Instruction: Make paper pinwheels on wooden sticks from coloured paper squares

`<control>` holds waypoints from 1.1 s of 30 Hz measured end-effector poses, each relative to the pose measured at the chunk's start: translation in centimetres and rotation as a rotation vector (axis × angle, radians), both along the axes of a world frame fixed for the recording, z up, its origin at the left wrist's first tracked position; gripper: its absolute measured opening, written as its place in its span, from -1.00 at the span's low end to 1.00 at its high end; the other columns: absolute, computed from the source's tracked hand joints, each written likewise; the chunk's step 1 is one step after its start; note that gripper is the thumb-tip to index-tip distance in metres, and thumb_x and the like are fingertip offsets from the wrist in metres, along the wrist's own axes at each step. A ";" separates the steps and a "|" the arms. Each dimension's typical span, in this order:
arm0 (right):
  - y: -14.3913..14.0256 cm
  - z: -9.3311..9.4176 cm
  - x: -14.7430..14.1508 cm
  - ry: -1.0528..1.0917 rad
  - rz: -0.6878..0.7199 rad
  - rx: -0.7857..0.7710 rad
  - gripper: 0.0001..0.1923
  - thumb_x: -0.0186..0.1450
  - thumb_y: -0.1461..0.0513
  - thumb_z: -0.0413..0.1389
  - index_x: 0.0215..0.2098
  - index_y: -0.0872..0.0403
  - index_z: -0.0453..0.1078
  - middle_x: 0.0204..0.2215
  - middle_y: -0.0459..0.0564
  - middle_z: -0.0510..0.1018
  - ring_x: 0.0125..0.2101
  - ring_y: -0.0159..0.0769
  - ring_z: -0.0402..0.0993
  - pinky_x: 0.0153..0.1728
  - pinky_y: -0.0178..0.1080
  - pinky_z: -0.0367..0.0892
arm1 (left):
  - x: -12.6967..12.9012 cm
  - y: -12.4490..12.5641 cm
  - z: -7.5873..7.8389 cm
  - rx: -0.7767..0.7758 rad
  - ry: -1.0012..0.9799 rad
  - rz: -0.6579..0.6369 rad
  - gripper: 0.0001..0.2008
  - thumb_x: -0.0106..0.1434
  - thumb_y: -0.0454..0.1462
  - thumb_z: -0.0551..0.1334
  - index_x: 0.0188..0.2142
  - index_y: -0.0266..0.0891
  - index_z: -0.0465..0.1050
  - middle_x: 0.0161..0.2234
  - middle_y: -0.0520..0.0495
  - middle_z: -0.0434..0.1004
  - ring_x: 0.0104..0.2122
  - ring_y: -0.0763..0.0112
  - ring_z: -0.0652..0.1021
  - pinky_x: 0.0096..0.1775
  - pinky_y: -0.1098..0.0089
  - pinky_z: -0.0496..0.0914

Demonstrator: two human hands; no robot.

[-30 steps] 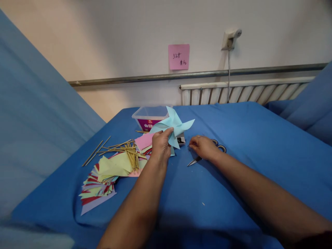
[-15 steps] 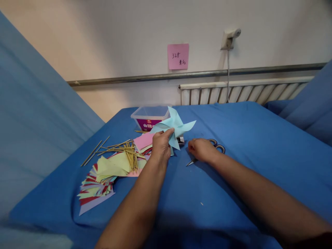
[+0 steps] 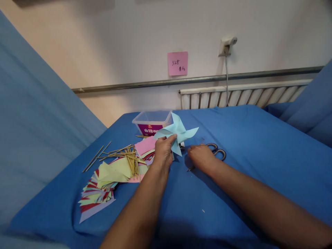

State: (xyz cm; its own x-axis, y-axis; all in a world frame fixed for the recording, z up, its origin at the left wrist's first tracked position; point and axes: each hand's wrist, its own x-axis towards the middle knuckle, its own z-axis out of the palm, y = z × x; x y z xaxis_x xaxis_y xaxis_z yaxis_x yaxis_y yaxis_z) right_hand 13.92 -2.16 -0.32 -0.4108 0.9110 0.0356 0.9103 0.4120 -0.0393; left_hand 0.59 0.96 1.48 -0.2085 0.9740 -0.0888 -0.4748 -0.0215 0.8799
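My left hand pinches a light blue paper pinwheel near its centre, thumb on the front, and holds it up over the table. To its right, my right hand is low over the cloth with its fingers curled together. Whatever those fingers may hold is hidden. Scissors lie under and beside that hand, their dark handles showing to its right and a blade tip to its left. Partly covered by the pinwheel is a small dark and silvery object.
Pink paper sheets, a pile of thin yellowish sticks and a fan of coloured paper lie on the left. A clear plastic tub stands behind. Blue cloth covers the table; a radiator is beyond.
The view has tilted up slightly, so everything sits a little lower. My left hand still holds the pinwheel. My right hand stays by the scissors and now hides more of the blade.
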 end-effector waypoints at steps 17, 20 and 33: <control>-0.1 -0.4 0.2 -0.011 -0.001 0.057 -0.71 0.22 0.42 -0.04 -0.29 0.17 0.52 -0.31 0.26 0.59 -0.32 -0.04 0.55 -0.33 -0.17 0.30 | 0.4 -0.4 -0.2 0.027 0.059 -0.029 -0.67 -0.20 -0.30 0.43 -0.39 -0.42 0.53 -0.49 -0.15 0.58 -0.56 0.31 0.54 -0.45 0.31 0.46; 0.1 -0.6 0.3 0.003 -0.036 0.053 -0.73 0.23 0.42 -0.03 -0.29 0.14 0.51 -0.30 0.24 0.60 -0.32 -0.06 0.54 -0.33 -0.19 0.28 | 0.4 -0.3 -0.3 0.020 0.062 -0.034 -0.67 -0.20 -0.29 0.43 -0.38 -0.41 0.53 -0.49 -0.14 0.59 -0.57 0.31 0.53 -0.47 0.31 0.45; -2.4 -0.3 3.4 0.919 -0.001 0.266 -0.84 0.30 0.20 0.07 -0.22 -0.02 0.50 -0.35 -0.10 0.60 -0.33 -0.32 0.51 -0.26 -0.29 0.36 | 1.2 -0.7 -1.0 0.134 0.383 0.003 -0.76 -0.15 -0.26 0.40 -0.42 -0.31 0.57 -0.47 -0.06 0.58 -0.51 0.36 0.51 -0.43 0.43 0.36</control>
State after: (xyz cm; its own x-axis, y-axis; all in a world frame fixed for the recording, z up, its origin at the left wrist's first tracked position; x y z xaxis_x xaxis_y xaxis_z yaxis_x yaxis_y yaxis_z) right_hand 17.30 -4.60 -0.60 -0.1180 0.8271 0.5495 0.5703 0.5094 -0.6444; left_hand 1.77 0.28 0.48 -0.2050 0.9710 0.1233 -0.1132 -0.1487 0.9824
